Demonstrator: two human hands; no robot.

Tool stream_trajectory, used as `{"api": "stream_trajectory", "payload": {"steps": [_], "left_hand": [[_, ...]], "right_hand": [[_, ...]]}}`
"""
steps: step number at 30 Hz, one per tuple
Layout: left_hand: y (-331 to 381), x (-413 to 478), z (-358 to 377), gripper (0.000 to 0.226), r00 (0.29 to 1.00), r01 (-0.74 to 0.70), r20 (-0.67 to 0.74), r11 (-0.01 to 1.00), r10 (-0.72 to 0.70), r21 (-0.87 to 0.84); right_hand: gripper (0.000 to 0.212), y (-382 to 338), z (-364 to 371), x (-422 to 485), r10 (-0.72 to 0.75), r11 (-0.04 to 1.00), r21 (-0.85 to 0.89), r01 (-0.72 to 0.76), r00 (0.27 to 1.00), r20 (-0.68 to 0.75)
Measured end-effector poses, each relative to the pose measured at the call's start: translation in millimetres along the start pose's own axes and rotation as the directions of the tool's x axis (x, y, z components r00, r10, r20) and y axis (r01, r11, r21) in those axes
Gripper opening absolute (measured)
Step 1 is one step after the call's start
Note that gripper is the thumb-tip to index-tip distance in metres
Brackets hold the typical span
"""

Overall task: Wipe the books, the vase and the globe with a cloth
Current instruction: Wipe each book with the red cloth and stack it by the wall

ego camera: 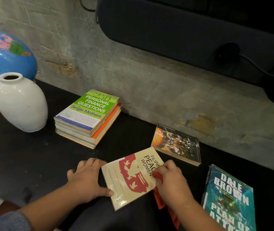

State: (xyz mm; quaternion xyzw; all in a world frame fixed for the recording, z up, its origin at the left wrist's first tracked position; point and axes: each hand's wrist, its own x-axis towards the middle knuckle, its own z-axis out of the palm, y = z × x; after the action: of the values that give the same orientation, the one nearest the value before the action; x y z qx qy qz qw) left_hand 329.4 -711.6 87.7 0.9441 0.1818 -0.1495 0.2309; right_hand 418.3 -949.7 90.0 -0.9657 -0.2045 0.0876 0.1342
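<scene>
**Cloth on the cream book, both hands engaged**

Work surface: a black table [32, 155] set against a rough concrete wall [149, 80].

Item under treatment: a cream book [132, 175] with a red cover design lies flat and skewed near the front edge of the table, about midway along it.

Left hand [86, 179]: it lies against the book's left side with fingers spread and relaxed. The thumb tip presses on the near-left part of the cover and the fingertips reach the far-left corner. The palm rests on the table. A blue-grey sleeve [4, 220] shows at the forearm.

Right hand [171, 179]: its fingers are curled tight and bunch a red cloth [159, 199] against the right edge of the cover. The loose end of the cloth hangs down past the front edge of the table.

Other task items:
- A stack of books [89, 117] with a green cover on top sits at the back edge, left of centre.
- A white vase [20, 104] stands upright just left of the stack, apart from it.
- A blue globe [4, 54] is behind the vase at the back left corner, partly cut off by the frame.
- A dark-covered book [177, 144] lies flat near the back edge, just beyond the cream book's far right corner.
- A teal book [229, 200] lies flat towards the front right, clear of the right hand.
</scene>
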Motion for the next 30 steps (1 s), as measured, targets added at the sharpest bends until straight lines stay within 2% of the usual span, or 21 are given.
{"api": "stream_trajectory", "payload": {"steps": [3, 7, 8, 10, 13, 15, 18, 20, 24, 26, 28, 30], "left_hand": [[0, 0, 0, 0.093, 1.0, -0.002, 0.002, 1.0, 0.002, 0.006], [-1, -1, -1, 0.093, 1.0, -0.01, -0.002, 1.0, 0.01, 0.008], [-1, 0, -1, 0.093, 1.0, -0.012, -0.001, 1.0, 0.012, 0.002], [-1, 0, -1, 0.092, 1.0, -0.013, 0.001, 1.0, 0.013, -0.018], [-2, -1, 0, 0.091, 1.0, -0.01, -0.006, 1.0, 0.01, -0.029], [-2, 0, 0, 0.092, 1.0, -0.006, -0.01, 1.0, 0.006, -0.016], [-1, 0, 0, 0.092, 1.0, 0.003, -0.018, 1.0, -0.003, 0.0], [-1, 0, 0, 0.091, 1.0, 0.003, -0.022, 1.0, -0.003, -0.001], [-1, 1, -1, 0.089, 1.0, 0.007, -0.01, 1.0, -0.007, -0.005], [0, 1, -2, 0.088, 1.0, 0.014, -0.006, 1.0, -0.014, -0.004], [1, 2, -3, 0.088, 1.0, 0.023, -0.007, 1.0, -0.023, 0.004], [1, 3, -3, 0.085, 1.0, 0.028, -0.012, 1.0, -0.028, 0.006]], "right_hand": [[0.027, -31, 8, -18, -0.184, 0.98, 0.093, 0.176, 0.978, 0.096], [0.024, -40, 9, -28, -0.407, 0.911, 0.181, 0.372, 0.882, 0.238], [0.023, -35, 7, -26, -0.411, 0.907, 0.203, 0.369, 0.878, 0.246], [0.022, -24, 1, -20, -0.341, 0.932, 0.206, 0.298, 0.914, 0.218], [0.02, -26, -1, -15, -0.28, 0.956, 0.135, 0.261, 0.948, 0.154], [0.022, -42, 3, -20, -0.345, 0.938, 0.118, 0.327, 0.919, 0.19], [0.028, -63, 10, -34, -0.485, 0.874, 0.113, 0.473, 0.832, 0.27], [0.028, -61, 7, -36, -0.511, 0.859, 0.149, 0.49, 0.803, 0.307], [0.025, -43, -3, -25, -0.364, 0.927, 0.195, 0.319, 0.888, 0.279], [0.025, -49, -2, -23, -0.36, 0.932, 0.141, 0.334, 0.897, 0.255], [0.026, -60, 2, -27, -0.438, 0.899, 0.105, 0.426, 0.859, 0.264], [0.029, -66, 4, -33, -0.524, 0.849, 0.127, 0.512, 0.791, 0.316]]}}
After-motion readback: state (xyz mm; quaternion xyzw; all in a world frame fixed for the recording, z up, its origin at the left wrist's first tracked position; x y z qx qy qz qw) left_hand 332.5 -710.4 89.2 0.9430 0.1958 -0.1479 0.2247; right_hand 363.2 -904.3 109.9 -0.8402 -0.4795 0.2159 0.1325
